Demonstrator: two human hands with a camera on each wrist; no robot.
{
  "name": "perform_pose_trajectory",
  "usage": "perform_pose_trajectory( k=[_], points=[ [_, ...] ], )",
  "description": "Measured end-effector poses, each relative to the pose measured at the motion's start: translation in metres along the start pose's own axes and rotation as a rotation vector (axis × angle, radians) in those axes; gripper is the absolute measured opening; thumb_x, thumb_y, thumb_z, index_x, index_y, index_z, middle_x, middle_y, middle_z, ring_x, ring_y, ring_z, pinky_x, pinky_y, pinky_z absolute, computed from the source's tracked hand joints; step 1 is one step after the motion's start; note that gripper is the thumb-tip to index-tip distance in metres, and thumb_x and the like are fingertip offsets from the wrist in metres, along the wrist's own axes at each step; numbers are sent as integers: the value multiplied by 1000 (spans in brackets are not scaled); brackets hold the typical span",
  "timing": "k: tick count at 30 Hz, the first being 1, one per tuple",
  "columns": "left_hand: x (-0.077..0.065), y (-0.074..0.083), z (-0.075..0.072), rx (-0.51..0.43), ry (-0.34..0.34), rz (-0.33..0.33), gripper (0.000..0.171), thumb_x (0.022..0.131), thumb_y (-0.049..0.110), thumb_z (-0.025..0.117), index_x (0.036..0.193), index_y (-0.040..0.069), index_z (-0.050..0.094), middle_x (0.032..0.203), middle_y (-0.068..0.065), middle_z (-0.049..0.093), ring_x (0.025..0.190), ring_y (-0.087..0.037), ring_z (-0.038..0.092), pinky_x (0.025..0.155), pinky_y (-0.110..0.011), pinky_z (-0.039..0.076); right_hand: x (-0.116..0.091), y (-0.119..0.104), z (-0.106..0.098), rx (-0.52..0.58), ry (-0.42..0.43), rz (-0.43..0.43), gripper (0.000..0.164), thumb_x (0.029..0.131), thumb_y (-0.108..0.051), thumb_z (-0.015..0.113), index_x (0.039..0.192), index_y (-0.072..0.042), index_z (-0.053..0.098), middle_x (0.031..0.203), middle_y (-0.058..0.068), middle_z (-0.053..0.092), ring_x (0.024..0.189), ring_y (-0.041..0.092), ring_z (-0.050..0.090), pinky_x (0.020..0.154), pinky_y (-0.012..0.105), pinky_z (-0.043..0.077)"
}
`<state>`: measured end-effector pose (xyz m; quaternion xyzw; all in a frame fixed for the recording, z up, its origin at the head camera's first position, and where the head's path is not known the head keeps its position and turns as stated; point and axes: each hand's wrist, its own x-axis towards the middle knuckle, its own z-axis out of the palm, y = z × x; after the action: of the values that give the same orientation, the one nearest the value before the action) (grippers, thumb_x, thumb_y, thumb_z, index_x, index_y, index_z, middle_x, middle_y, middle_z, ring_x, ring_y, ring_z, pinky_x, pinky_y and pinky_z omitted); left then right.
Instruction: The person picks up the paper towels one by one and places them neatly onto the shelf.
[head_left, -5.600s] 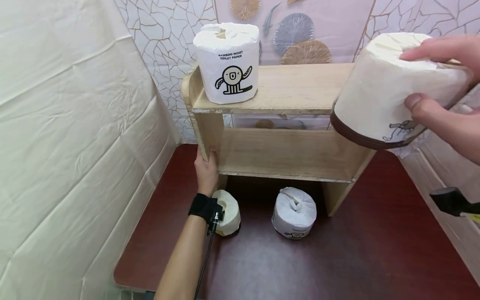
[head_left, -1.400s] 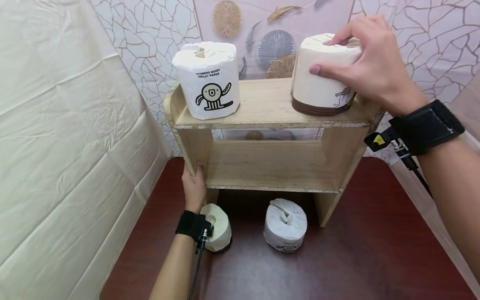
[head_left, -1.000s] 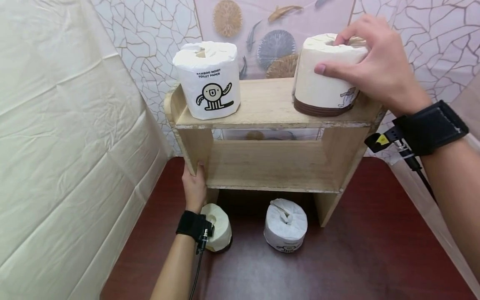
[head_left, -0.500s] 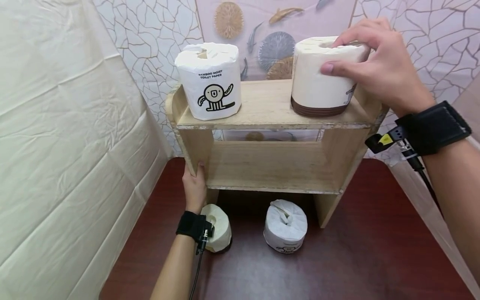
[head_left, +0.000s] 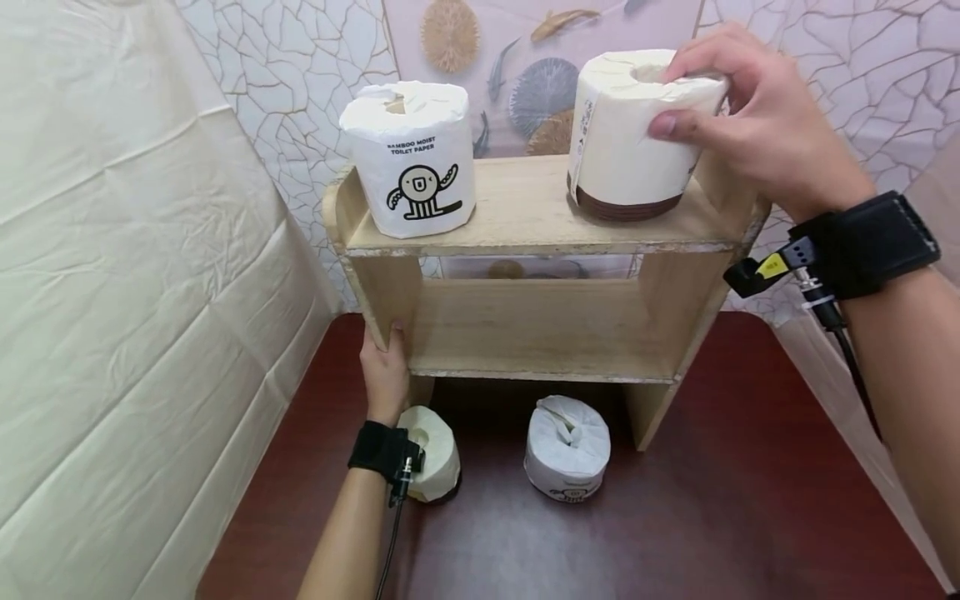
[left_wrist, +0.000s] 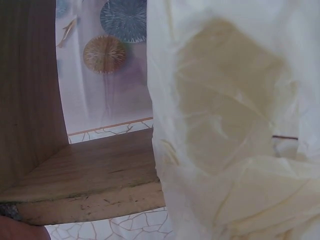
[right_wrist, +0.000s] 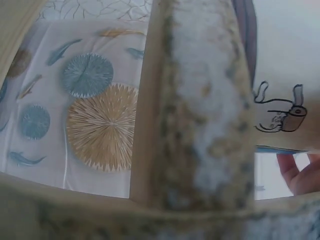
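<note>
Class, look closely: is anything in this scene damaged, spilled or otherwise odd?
Yes: the wooden shelf unit looks worn. The top board's front edge is mottled with whitish patches, unlike the board's plain upper surface, as if its finish had chipped. Nothing looks spilled.

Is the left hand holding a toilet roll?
No, the left hand grips the wooden shelf's side panel, while the right hand holds the brown-banded toilet roll.

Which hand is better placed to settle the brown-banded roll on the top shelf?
Probably the right hand: it grips the brown-banded roll over the top shelf, while the left hand holds the left side panel.
</note>
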<state>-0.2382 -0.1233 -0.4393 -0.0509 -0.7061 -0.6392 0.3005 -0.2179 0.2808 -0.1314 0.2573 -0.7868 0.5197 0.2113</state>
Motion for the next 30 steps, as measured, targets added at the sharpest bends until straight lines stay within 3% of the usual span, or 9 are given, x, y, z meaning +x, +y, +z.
perform_pose_trajectory(
  k=[6,8,12,19,26,30],
  points=[
    [-1,-1,-2,-13,3,-8,49,111,26,57,158,17,48,148,-13,60,132,-25,58,107,-48,47,0,4,3,274,-19,-1,34,86,14,78,118,6,71,131,11,52,121,23,50,91,18,48],
    [-1,-1,-2,-13,-2,-7,50,111,28,56,159,19,47,148,-12,59,132,-26,59,107,-48,47,-1,5,2,307,-12,-2,33,84,16,77,116,7,70,131,12,51,120,24,50,90,18,50],
    [0,-2,-1,-14,-8,8,51,110,32,57,159,22,48,148,-10,60,131,-24,60,106,-48,48,-2,6,-1,259,-5,-5,29,84,15,74,112,7,70,129,12,51,121,25,49,92,18,48],
    [2,-1,-2,-18,-7,6,51,110,30,57,159,19,48,149,-11,59,133,-25,58,107,-50,47,-1,4,-3,14,5,33,31,88,7,65,117,1,71,130,3,51,123,23,48,93,16,47],
    [3,-1,-4,-16,-4,7,49,111,31,57,158,19,49,147,-12,61,130,-26,60,105,-49,48,5,3,-2,25,18,57,29,88,8,61,115,2,70,128,2,53,121,18,48,94,17,42],
    [2,-1,-3,-14,-24,-12,51,111,32,57,159,20,47,147,-13,61,128,-28,62,103,-51,50,5,4,-5,35,21,87,30,89,8,58,115,0,69,126,3,55,115,15,48,87,16,41]
  ],
)
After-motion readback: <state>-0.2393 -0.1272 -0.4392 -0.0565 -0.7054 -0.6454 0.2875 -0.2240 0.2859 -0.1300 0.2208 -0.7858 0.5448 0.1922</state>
